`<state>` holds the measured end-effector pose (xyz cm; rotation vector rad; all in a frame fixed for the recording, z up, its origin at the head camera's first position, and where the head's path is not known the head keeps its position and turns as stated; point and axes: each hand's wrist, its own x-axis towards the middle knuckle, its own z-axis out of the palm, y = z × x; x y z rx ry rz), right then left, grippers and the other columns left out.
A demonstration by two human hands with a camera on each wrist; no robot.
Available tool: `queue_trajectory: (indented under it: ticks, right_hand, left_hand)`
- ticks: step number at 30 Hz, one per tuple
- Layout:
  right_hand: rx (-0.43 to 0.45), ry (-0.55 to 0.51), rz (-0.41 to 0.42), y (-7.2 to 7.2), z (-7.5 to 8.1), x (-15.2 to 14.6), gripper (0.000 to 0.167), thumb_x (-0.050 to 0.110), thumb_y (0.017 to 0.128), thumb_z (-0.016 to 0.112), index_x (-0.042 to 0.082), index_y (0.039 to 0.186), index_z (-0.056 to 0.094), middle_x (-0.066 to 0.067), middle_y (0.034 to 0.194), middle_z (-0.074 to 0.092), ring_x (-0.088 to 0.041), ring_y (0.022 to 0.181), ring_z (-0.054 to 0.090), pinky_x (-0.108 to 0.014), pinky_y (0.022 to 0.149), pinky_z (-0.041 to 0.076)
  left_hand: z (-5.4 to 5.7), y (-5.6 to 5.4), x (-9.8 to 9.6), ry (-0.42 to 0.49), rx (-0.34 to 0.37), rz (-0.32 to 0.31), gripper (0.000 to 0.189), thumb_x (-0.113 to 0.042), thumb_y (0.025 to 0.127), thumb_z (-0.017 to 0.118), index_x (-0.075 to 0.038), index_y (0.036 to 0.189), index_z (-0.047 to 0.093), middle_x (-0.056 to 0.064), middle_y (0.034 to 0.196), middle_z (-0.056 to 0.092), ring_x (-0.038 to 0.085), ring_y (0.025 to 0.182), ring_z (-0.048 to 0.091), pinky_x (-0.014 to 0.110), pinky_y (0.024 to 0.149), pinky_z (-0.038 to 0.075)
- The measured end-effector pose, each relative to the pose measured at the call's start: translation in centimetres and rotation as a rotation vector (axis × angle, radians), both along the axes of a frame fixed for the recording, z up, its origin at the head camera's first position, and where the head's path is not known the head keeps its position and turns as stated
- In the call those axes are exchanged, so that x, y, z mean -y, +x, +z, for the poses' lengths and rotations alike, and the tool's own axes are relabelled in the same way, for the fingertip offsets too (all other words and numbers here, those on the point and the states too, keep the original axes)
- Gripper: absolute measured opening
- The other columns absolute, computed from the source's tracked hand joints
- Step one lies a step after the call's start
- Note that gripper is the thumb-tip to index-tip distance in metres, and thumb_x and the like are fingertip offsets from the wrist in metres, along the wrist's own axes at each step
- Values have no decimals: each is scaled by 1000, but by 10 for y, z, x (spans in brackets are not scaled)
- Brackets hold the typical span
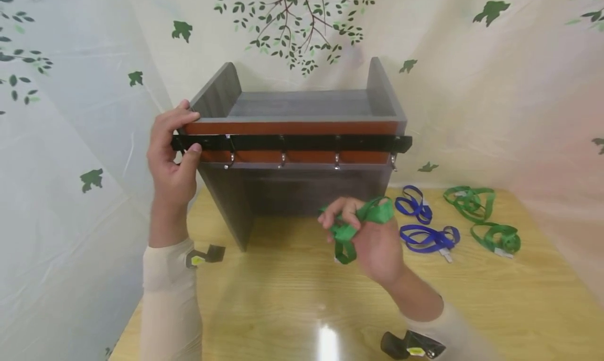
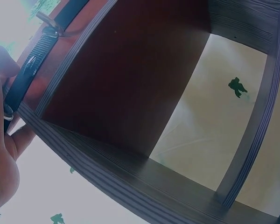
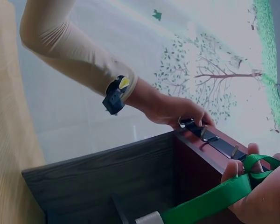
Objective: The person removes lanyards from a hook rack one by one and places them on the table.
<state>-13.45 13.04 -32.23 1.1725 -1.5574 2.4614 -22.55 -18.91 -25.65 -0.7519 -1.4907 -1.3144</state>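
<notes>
A grey wooden shelf unit (image 1: 302,105) stands on the table, with a reddish-brown front board and a black hook rail (image 1: 309,142) across it. Several silver hooks (image 1: 337,161) hang from the rail. My left hand (image 1: 172,156) grips the rail's left end and the shelf corner, thumb in front and fingers over the top. In front of the unit, below the hooks, my right hand (image 1: 373,240) holds a green lanyard (image 1: 346,232) looped about its fingers. The right wrist view shows the green ribbon (image 3: 207,203) hanging from that hand, with a pale metallic or plastic piece (image 3: 150,218) at its end.
To the right on the wooden table (image 1: 283,298) lie two coiled blue lanyards (image 1: 427,239) and two coiled green lanyards (image 1: 500,239). A pale cloth (image 1: 472,88) printed with leaves hangs behind the unit and along the sides.
</notes>
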Motion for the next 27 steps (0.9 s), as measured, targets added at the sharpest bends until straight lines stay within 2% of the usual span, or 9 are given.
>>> queue_trajectory:
  ticks: [4,10,15,22,24,27]
  right_hand:
    - [-53,37,-67,1,-4,-13,66,60,111,13,10,72,31,8,89,68,-17,85,61,-34,77,51]
    - [-84,58,-52,3,-21,-49,65,62,110,6,12,72,27,-1,71,43,-22,67,44,-39,60,37]
    - [-106,41,-22,2,-39,-83,64,57,110,-1,11,72,22,-5,70,29,-18,61,29,-37,53,27]
    - [-70,-49,-10,-4,-54,-135,65,58,111,4,8,72,22,-7,72,30,-21,62,29,-37,54,20]
    - [-53,-54,-46,-5,-59,-152,64,56,111,6,8,71,22,-8,71,30,-21,63,29,-37,54,20]
    - [-24,-15,-151,-4,-70,-177,63,54,112,9,9,70,23,-7,69,30,-22,62,29,-37,54,20]
  left_hand:
    - [2,0,0,-7,-2,3,77,-55,89,79,16,116,66,3,124,71,32,140,59,47,127,37]
    - [2,-2,-3,-25,3,-2,81,-59,89,78,16,117,66,5,126,70,30,141,58,48,128,36]
    - [1,-3,-5,-28,-1,0,74,-53,91,77,16,116,66,6,126,70,31,141,58,49,127,36]
    - [4,-2,-6,-21,-15,5,80,-58,90,77,17,115,66,-1,125,70,31,140,59,48,127,37]
    - [4,-2,-7,-20,-11,-1,83,-60,89,78,17,115,65,-2,125,70,31,140,59,48,127,38]
    - [3,-4,-11,-22,0,-9,83,-60,89,77,17,115,65,-1,125,70,29,140,59,46,127,38]
